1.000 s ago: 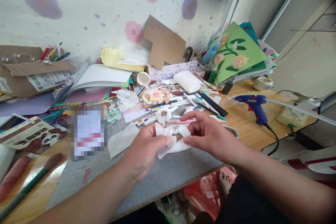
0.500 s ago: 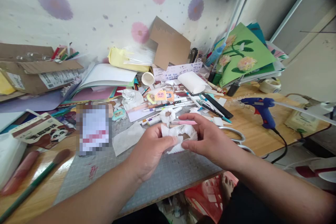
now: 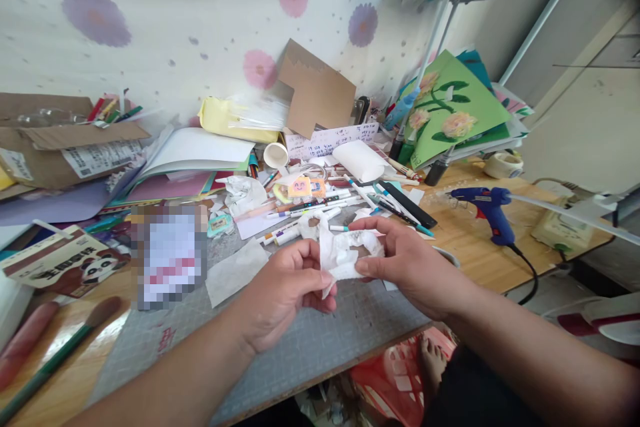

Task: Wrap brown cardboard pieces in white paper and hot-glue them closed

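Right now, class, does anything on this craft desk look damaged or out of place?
Yes. The white paper piece pinched between the left hand and right hand is crumpled, with ragged holes. Behind it, pens and markers lie scattered at all angles among paper scraps.

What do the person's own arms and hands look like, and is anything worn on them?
The left hand and right hand are bare: no gloves, rings or watch show. Both forearms are uncovered as far as the picture reaches, so no sleeves appear.

Two bare hands, left hand [image 3: 285, 290] and right hand [image 3: 407, 263], one crumpled white paper scrap [image 3: 343, 255], one blue hot-glue gun [image 3: 484, 203], one white paper cup [image 3: 275, 155], one roll of beige tape [image 3: 503, 164], one brown cardboard box [image 3: 60, 140].
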`<state>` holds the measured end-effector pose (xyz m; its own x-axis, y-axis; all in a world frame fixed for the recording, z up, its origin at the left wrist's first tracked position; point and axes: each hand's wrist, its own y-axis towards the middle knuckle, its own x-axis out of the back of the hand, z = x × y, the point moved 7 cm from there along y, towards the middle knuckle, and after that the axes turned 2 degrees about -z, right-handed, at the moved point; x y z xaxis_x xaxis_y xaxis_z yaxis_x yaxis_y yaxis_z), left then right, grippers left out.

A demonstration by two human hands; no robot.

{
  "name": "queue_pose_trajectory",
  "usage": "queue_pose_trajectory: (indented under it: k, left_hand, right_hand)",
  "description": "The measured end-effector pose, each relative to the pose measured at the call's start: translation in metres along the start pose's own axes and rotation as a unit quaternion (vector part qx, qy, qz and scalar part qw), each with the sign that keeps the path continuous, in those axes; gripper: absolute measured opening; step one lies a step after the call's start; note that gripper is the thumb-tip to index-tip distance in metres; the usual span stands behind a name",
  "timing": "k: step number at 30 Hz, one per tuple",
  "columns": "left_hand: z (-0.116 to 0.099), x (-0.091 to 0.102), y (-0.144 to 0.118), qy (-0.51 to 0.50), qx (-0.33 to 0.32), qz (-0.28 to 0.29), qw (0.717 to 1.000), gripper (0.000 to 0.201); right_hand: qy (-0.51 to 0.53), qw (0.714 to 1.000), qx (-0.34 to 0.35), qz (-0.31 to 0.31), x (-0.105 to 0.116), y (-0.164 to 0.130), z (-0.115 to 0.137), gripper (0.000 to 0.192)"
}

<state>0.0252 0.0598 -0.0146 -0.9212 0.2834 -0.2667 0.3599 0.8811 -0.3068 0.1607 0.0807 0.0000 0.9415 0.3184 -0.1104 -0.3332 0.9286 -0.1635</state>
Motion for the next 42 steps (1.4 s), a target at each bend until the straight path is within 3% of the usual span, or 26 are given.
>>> queue_pose_trajectory:
  k: [5, 9, 12, 16, 21, 24, 28, 37, 42]
  left_hand:
    - [-0.006, -0.007, -0.001, 0.081, -0.037, 0.032, 0.996, 0.024]
    - [-0.005, -0.013, -0.003, 0.033, -0.055, 0.042, 0.997, 0.034]
    - [-0.003, -0.012, -0.004, 0.026, -0.062, 0.0, 0.998, 0.034]
    - [-0.002, -0.006, -0.006, 0.069, -0.063, -0.075, 0.993, 0.015]
    - [-0.001, 0.002, -0.006, 0.059, -0.057, -0.114, 0.99, 0.008]
    - [-0.003, 0.008, -0.005, 0.071, -0.075, -0.13, 0.986, 0.007]
    - [-0.006, 0.01, -0.003, 0.063, -0.084, -0.12, 0.987, 0.008]
    - [-0.004, 0.004, -0.001, 0.071, -0.054, -0.076, 0.993, 0.008]
    - [0.003, 0.007, 0.0, -0.009, -0.007, -0.089, 0.996, 0.007]
  right_hand:
    - [0.063, 0.998, -0.02, 0.006, 0.001, -0.004, -0.004, 0.046]
    - [0.051, 0.999, -0.014, 0.005, 0.0, -0.006, -0.005, 0.046]
    - [0.018, 1.0, -0.006, -0.002, -0.002, -0.005, -0.004, 0.044]
    - [-0.032, 0.999, -0.002, 0.004, -0.008, -0.003, -0.003, 0.042]
    - [-0.103, 0.995, 0.015, -0.003, -0.013, -0.006, 0.002, 0.043]
    - [-0.058, 0.997, 0.024, 0.035, -0.017, -0.008, 0.003, 0.05]
    - [0.0, 0.998, 0.04, 0.039, -0.008, -0.007, 0.005, 0.051]
    - [-0.054, 0.997, 0.043, 0.023, 0.002, -0.006, 0.003, 0.031]
    - [0.039, 0.996, 0.053, 0.053, 0.006, -0.007, 0.006, 0.028]
